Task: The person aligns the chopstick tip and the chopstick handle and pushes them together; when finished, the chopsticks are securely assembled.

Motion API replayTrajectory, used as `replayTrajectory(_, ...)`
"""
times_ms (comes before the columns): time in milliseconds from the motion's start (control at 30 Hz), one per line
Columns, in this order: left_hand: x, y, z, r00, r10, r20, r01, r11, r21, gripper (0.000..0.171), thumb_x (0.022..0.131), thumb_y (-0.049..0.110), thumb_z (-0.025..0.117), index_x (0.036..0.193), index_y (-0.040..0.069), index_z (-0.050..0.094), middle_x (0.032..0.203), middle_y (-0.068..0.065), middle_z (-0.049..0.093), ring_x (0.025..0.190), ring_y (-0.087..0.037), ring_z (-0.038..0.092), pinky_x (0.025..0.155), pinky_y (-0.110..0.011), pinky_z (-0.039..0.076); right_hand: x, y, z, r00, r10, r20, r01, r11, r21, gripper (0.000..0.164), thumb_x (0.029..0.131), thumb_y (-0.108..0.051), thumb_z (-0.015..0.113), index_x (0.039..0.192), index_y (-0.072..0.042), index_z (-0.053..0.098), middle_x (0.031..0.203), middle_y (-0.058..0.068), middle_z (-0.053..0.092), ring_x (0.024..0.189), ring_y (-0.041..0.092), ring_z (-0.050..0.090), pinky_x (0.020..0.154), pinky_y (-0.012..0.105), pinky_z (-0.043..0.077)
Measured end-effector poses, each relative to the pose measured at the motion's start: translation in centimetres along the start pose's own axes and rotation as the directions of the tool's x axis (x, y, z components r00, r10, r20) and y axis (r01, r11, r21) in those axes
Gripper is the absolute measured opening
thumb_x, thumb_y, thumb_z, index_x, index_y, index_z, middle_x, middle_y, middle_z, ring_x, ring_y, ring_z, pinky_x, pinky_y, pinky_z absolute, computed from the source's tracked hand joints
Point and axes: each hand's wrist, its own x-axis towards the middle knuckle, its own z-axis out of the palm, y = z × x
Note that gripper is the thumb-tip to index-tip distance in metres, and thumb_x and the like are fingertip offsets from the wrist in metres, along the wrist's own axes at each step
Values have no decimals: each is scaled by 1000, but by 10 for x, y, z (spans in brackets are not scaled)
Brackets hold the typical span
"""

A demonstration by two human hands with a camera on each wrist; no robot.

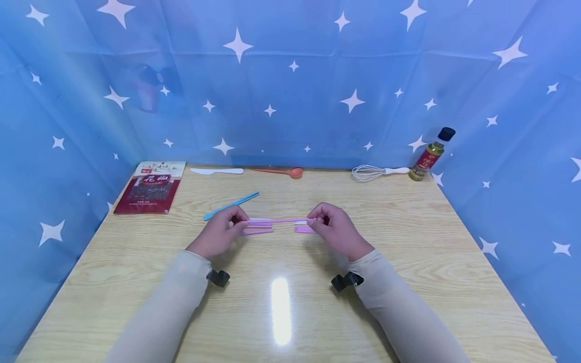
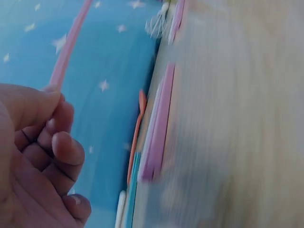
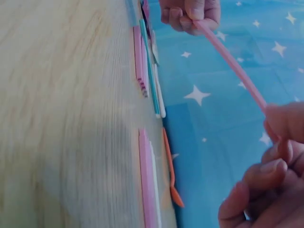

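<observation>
A slim pink chopstick (image 1: pixel 283 220) is held up level above the table, spanning both hands. My left hand (image 1: pixel 221 230) pinches one end between thumb and forefinger; in the left wrist view its other fingers are loosely curled. The opposite end is pinched by my right hand (image 1: pixel 337 229). Below lie two groups of pink sticks, one pink group (image 1: pixel 259 225) beside the left hand and another pink group (image 1: pixel 303 229) beside the right, each with something white along its back. The hands partly cover both groups in the head view. Blue chopsticks (image 1: pixel 232 205) lie slantwise behind the left hand.
Along the table's back edge lie a red seasoning packet (image 1: pixel 151 194), a white knife (image 1: pixel 218 171), an orange spoon (image 1: pixel 295 173) and a whisk (image 1: pixel 369 173). An oil bottle (image 1: pixel 426 160) with a black cap stands at the back right. A starry blue curtain (image 1: pixel 290 101) hangs behind.
</observation>
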Motion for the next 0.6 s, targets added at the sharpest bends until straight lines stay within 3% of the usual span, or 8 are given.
replayTrajectory(133, 1, -16, -15, 993, -87, -84, 92, 994, 59, 10, 109, 16, 59, 110, 9, 66, 98, -9, 63, 81, -23, 54, 73, -36, 47, 1, 4, -3, 999, 15, -37, -15, 1000, 10, 14, 101, -11, 70, 111, -2, 67, 78, 4, 47, 64, 15, 43, 62, 26, 40)
replayTrajectory(267, 0, -26, -25, 964, -189, -188, 214, 969, 126, 14, 110, 18, 56, 112, 8, 65, 102, -13, 65, 80, -26, 54, 79, -45, 46, 2, 6, -3, 999, 26, -27, -25, 999, 24, 22, 101, -15, 72, 116, 0, 65, 79, 5, 47, 63, 15, 41, 62, 27, 40)
replayTrajectory(467, -1, -27, -33, 922, -293, -254, 354, 903, 244, 16, 108, 20, 57, 107, 8, 67, 107, -14, 70, 93, -33, 61, 98, -62, 32, 4, 10, -4, 1000, 21, -17, -21, 999, 30, 21, 101, -15, 72, 114, -1, 66, 78, 5, 47, 62, 16, 41, 61, 28, 40)
replayTrajectory(600, -1, -27, -35, 897, -354, -265, 426, 852, 305, 17, 105, 23, 59, 105, 8, 68, 108, -15, 71, 97, -36, 62, 96, -64, 33, 5, 11, -4, 1000, 7, -20, -7, 1000, 22, 17, 101, -16, 72, 111, -3, 67, 76, 6, 46, 62, 16, 41, 61, 28, 40)
